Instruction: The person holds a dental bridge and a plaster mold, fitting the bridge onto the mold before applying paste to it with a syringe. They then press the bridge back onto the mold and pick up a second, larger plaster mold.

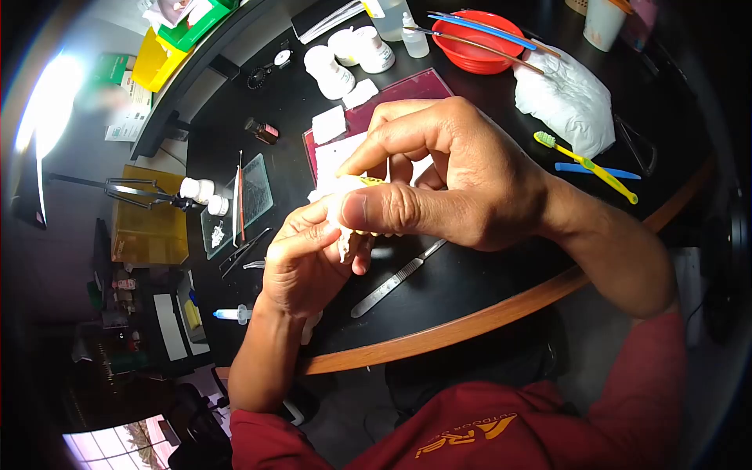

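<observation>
Both hands meet above the near middle of the black desk, around a small cream-coloured dental cast (pixel 345 247). My left hand (pixel 301 254) grips it from the left and below, fingers closed. My right hand (pixel 470 176) holds it from the other side, thumb across the front and fingers curled over the top. Most of the cast is hidden behind the fingers; a row of tooth-like bumps shows under the right thumb. A yellow patch with dark marks (pixel 370 181) peeks out above that thumb. Below the hands lies a metal scalpel handle (pixel 398 280).
Behind the hands are a maroon board (pixel 429 84), white bottles (pixel 329 72) and a red bowl (pixel 470 56) with brushes across it. White cloth (pixel 564 102) and a yellow toothbrush (pixel 595 170) lie right. A glass slab (pixel 257 192) and a syringe (pixel 233 314) lie left.
</observation>
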### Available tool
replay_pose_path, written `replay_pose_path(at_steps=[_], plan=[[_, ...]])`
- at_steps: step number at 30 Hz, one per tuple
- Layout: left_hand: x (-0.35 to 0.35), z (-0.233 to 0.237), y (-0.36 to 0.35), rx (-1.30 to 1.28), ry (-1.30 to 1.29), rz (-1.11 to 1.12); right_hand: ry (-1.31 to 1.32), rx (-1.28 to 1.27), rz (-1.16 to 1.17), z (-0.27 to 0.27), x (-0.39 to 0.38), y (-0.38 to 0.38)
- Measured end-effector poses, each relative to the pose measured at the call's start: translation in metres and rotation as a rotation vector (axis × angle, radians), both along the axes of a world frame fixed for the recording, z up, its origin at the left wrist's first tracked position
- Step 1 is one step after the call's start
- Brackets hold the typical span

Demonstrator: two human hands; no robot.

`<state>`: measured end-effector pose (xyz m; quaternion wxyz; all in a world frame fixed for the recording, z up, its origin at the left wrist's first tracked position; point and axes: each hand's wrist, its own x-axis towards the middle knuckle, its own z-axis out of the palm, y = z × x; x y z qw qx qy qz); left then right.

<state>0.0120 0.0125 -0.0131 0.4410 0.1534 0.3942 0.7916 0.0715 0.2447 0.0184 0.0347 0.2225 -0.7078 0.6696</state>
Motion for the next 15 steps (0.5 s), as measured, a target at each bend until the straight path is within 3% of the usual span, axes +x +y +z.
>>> replay_pose_path(at_steps=[4,11,15], plan=[[0.0,0.001,0.0,-0.016,-0.005,0.0,0.114,0.023,-0.027,-0.003,-0.005,0.0],[-0.002,0.003,-0.001,-0.075,0.013,0.009,-0.274,-0.146,-0.007,0.009,-0.005,0.007],[-0.001,0.006,-0.001,-0.057,0.0,-0.02,-0.383,-0.302,-0.137,-0.004,-0.01,0.003]])
